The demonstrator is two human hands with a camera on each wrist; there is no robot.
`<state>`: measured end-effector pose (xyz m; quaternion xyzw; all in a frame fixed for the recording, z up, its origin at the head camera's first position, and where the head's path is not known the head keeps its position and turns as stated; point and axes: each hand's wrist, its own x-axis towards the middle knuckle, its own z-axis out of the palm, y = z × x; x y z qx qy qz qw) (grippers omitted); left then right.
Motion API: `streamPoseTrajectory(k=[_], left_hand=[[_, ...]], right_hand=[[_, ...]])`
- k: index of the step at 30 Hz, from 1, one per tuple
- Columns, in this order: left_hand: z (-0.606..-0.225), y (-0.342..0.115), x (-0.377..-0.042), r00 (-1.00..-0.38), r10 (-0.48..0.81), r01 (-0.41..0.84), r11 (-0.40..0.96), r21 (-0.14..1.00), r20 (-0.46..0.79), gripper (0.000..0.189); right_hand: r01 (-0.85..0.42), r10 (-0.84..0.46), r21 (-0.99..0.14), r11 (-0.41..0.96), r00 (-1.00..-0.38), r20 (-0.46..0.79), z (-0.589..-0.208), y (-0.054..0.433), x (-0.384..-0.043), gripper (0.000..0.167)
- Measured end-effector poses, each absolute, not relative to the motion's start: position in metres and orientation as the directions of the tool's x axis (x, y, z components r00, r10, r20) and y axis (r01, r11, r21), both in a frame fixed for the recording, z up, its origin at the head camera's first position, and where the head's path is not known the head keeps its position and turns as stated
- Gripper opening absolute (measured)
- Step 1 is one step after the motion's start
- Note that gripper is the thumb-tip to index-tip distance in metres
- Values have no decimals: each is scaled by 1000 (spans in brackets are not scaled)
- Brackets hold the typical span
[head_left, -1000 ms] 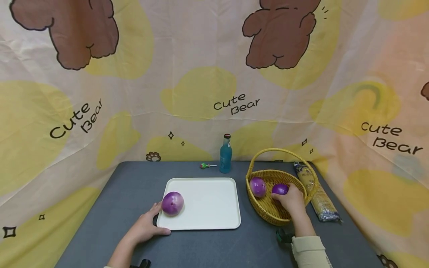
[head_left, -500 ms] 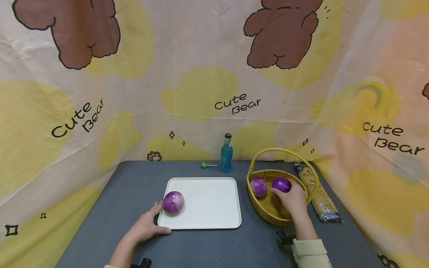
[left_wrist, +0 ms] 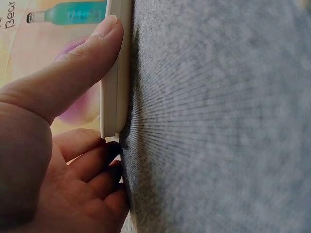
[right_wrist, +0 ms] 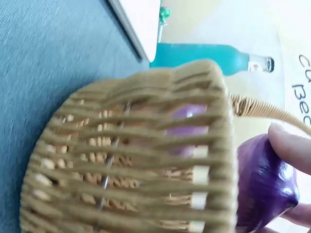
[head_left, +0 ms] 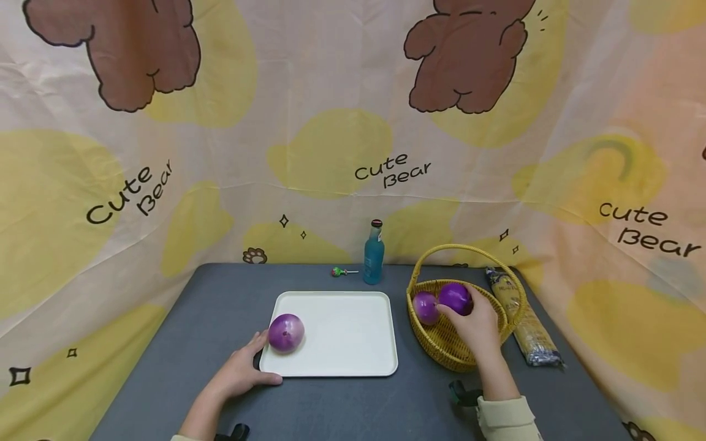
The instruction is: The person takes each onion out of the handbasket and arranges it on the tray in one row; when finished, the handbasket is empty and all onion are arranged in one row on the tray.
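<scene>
My right hand point(head_left: 480, 321) grips a dark purple onion point(head_left: 455, 297), thumb on one side and fingers on the other, above the yellow wicker basket point(head_left: 427, 350). In the right wrist view that onion point(right_wrist: 265, 182) shows beyond the basket's rim. Another purple onion point(head_left: 423, 308) lies inside the basket at its left. On the left part of a white rectangular tray point(head_left: 347, 334) rests a third, paler onion point(head_left: 285, 334). My left hand point(head_left: 237, 370) holds the tray's near left corner, with the thumb point(left_wrist: 82, 68) on the front edge and the fingers against the left side.
A blue bottle point(head_left: 373, 260) stands behind the tray, and a lollipop point(head_left: 337, 272) with a green wrapper lies to its left. Right of the basket is a long yellow packet point(head_left: 529, 331). The basket's tall handle point(head_left: 469, 247) arches over it. A printed cloth hangs behind the grey table.
The right hand has lifted the dark onion from the basket's right part and moved it up and left, closer to the other onion. The left hand and tray stay put.
</scene>
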<state>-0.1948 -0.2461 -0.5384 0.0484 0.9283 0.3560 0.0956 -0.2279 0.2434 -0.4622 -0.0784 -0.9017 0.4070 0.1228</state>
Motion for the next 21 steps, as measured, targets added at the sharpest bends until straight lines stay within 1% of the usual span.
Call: streamPoseTrajectory(k=[8,16,21], left_hand=[[-539,-246,-196,-976,156,15,740,672,-150,117],[-539,-246,-195,-975,150,1,734,679,-162,118],[-540,-246,-196,-976,153,4,731,682,-158,118]], right_hand=[[0,233,-758,653,-952,201,-458,233,-227,85],[-24,193,-763,646,-962,194,-460,211,-226,82],[-54,172,-759,649,-961,216,-460,196,-226,81]])
